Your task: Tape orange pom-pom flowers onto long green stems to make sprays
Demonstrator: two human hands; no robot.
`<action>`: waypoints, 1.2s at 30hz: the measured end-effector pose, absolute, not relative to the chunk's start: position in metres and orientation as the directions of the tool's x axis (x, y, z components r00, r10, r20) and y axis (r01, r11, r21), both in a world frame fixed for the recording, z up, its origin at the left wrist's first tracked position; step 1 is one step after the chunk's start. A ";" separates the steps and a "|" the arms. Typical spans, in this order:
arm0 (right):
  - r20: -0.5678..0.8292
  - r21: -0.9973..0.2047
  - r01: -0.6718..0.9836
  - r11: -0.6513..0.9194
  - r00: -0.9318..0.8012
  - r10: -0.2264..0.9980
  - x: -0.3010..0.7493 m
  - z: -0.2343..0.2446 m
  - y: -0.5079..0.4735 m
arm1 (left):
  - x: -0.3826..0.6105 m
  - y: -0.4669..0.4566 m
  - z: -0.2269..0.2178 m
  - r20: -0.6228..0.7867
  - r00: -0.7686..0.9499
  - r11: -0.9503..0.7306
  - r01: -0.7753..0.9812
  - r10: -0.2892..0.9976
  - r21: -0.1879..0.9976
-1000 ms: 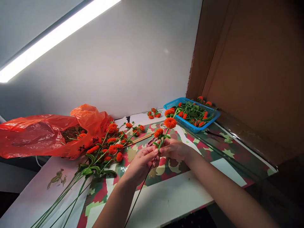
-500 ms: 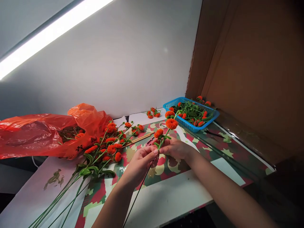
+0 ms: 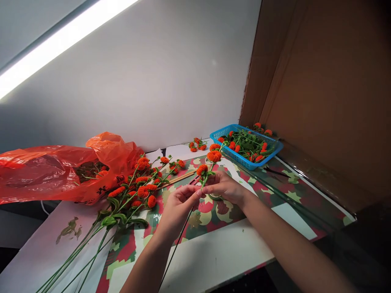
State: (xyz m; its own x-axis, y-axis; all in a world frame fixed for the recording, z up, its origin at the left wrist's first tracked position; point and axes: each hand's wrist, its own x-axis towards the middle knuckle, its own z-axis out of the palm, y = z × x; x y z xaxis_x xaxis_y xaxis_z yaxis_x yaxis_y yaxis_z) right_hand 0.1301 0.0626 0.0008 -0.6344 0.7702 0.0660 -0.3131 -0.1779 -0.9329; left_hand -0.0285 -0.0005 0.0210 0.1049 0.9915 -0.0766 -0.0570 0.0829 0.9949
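Between my two hands stands a craft flower stem (image 3: pixel 205 182) with fuzzy orange blooms and small green leaves, tilted a little to the right at its top. My left hand (image 3: pixel 182 202) pinches it low, where a thin dark wire (image 3: pixel 176 247) runs down toward me. My right hand (image 3: pixel 225 188) is closed on the same stem just to the right, thumb and fingertips together, close to my left fingertips. Finished-looking orange flower stems (image 3: pixel 143 191) lie in a bunch left of my left hand. The fingers' undersides are hidden.
A red plastic bag (image 3: pixel 39 173) with more flowers lies at the left. A blue basket (image 3: pixel 253 166) of flower pieces stands at the back right, near a cardboard panel (image 3: pixel 324 89). Wooden sticks (image 3: pixel 180 178) and a small flower cluster (image 3: pixel 197 145) lie behind my hands.
The flower stem's top has shifted slightly left and turned a little. Both hands keep their grip; a green leaf now shows below my right fingers.
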 end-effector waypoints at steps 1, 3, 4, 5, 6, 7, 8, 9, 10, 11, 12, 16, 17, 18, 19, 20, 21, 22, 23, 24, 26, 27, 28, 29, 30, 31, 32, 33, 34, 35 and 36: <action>0.063 -0.935 -0.308 -0.175 -0.630 0.774 0.130 0.003 0.062 | -0.029 0.000 0.021 -0.081 0.101 0.086 -0.054 0.992 0.995; 0.051 -0.939 -0.297 -0.172 -0.617 0.786 0.130 0.007 0.061 | -0.029 0.000 0.021 -0.101 0.108 0.110 -0.075 0.989 0.991; 0.044 -0.942 -0.290 -0.171 -0.611 0.790 0.129 0.009 0.060 | -0.030 0.001 0.021 -0.114 0.116 0.126 -0.096 0.987 0.987; 0.039 -0.944 -0.283 -0.171 -0.608 0.793 0.129 0.011 0.059 | -0.030 0.001 0.021 -0.127 0.125 0.142 -0.122 0.984 0.982; 0.036 -0.946 -0.278 -0.170 -0.607 0.794 0.129 0.013 0.059 | -0.030 0.002 0.020 -0.141 0.138 0.161 -0.149 0.980 0.976; 0.034 -0.947 -0.274 -0.169 -0.607 0.794 0.129 0.014 0.058 | -0.030 0.002 0.020 -0.154 0.152 0.180 -0.173 0.976 0.968; 0.032 -0.948 -0.270 -0.168 -0.608 0.793 0.129 0.015 0.058 | -0.030 0.002 0.020 -0.167 0.168 0.199 -0.195 0.972 0.960; 0.035 -0.949 -0.267 -0.165 -0.614 0.789 0.129 0.015 0.058 | -0.031 0.002 0.019 -0.182 0.185 0.220 -0.216 0.966 0.951; 0.043 -0.951 -0.267 -0.159 -0.621 0.783 0.129 0.014 0.058 | -0.031 0.003 0.018 -0.198 0.203 0.245 -0.237 0.959 0.940; 0.051 -0.952 -0.266 -0.150 -0.625 0.779 0.130 0.014 0.058 | -0.031 0.002 0.018 -0.215 0.220 0.269 -0.255 0.952 0.929; 0.059 -0.954 -0.264 -0.140 -0.626 0.778 0.130 0.013 0.058 | -0.031 0.002 0.017 -0.229 0.230 0.288 -0.268 0.946 0.919; 0.059 -0.962 -0.245 -0.119 -0.614 0.787 0.130 0.010 0.060 | -0.033 0.002 0.017 -0.276 0.252 0.340 -0.260 0.927 0.904; 0.059 -0.964 -0.241 -0.115 -0.610 0.790 0.130 0.010 0.060 | -0.034 0.002 0.018 -0.288 0.261 0.353 -0.249 0.921 0.902; 0.060 -0.965 -0.238 -0.110 -0.609 0.791 0.130 0.011 0.060 | -0.034 0.002 0.018 -0.299 0.274 0.366 -0.240 0.914 0.899; 0.062 -0.967 -0.234 -0.104 -0.610 0.790 0.130 0.012 0.059 | -0.034 0.001 0.019 -0.309 0.288 0.380 -0.233 0.906 0.895; 0.065 -0.968 -0.230 -0.100 -0.612 0.788 0.131 0.013 0.059 | -0.035 0.001 0.020 -0.315 0.302 0.390 -0.230 0.900 0.892; 0.066 -0.969 -0.226 -0.096 -0.615 0.785 0.131 0.014 0.058 | -0.035 0.001 0.021 -0.318 0.315 0.396 -0.228 0.894 0.889; 0.066 -0.971 -0.222 -0.094 -0.621 0.781 0.131 0.015 0.058 | -0.035 0.001 0.022 -0.318 0.326 0.401 -0.228 0.890 0.887; 0.066 -0.971 -0.218 -0.094 -0.627 0.776 0.131 0.016 0.057 | -0.036 0.001 0.022 -0.318 0.336 0.404 -0.229 0.887 0.886; 0.067 -0.972 -0.216 -0.092 -0.631 0.773 0.131 0.017 0.057 | -0.036 0.001 0.023 -0.318 0.344 0.407 -0.230 0.883 0.884; 0.070 -0.971 -0.219 -0.092 -0.633 0.771 0.132 0.017 0.056 | -0.036 0.002 0.022 -0.321 0.353 0.415 -0.231 0.879 0.880; 0.071 -0.971 -0.222 -0.090 -0.628 0.775 0.132 0.016 0.056 | -0.037 0.002 0.022 -0.329 0.354 0.423 -0.235 0.876 0.875; 0.073 -0.971 -0.224 -0.086 -0.619 0.782 0.132 0.016 0.057 | -0.037 0.002 0.021 -0.339 0.353 0.435 -0.242 0.872 0.867; 0.077 -0.971 -0.225 -0.079 -0.609 0.789 0.132 0.015 0.057 | -0.037 0.002 0.020 -0.353 0.351 0.451 -0.252 0.867 0.856; 0.082 -0.972 -0.224 -0.069 -0.601 0.795 0.132 0.015 0.057 | -0.037 0.003 0.018 -0.368 0.352 0.469 -0.265 0.861 0.843; 0.088 -0.973 -0.223 -0.058 -0.594 0.799 0.133 0.015 0.057 | -0.037 0.003 0.016 -0.384 0.356 0.488 -0.277 0.852 0.827; 0.094 -0.974 -0.221 -0.049 -0.590 0.802 0.133 0.014 0.058 | -0.036 0.003 0.014 -0.395 0.360 0.504 -0.289 0.845 0.814; 0.099 -0.975 -0.219 -0.040 -0.588 0.803 0.134 0.014 0.058 | -0.036 0.003 0.012 -0.401 0.361 0.512 -0.299 0.842 0.805; 0.102 -0.975 -0.219 -0.037 -0.586 0.804 0.134 0.014 0.058 | -0.035 0.003 0.010 -0.401 0.357 0.512 -0.307 0.844 0.803; 0.103 -0.975 -0.221 -0.036 -0.584 0.805 0.134 0.014 0.059 | -0.034 0.004 0.008 -0.396 0.345 0.502 -0.315 0.851 0.805; 0.101 -0.975 -0.221 -0.038 -0.583 0.806 0.134 0.013 0.059 | -0.033 0.003 0.007 -0.381 0.323 0.479 -0.325 0.867 0.815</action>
State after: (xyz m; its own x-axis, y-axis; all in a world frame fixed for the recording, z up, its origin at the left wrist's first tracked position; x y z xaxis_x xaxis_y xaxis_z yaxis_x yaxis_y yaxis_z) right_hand 0.1344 0.0590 0.0133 -0.5830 0.8062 0.1005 -0.2208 -0.0382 -0.9746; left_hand -0.0328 0.0034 0.0074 0.3227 0.8666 -0.3807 -0.3253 0.4793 0.8152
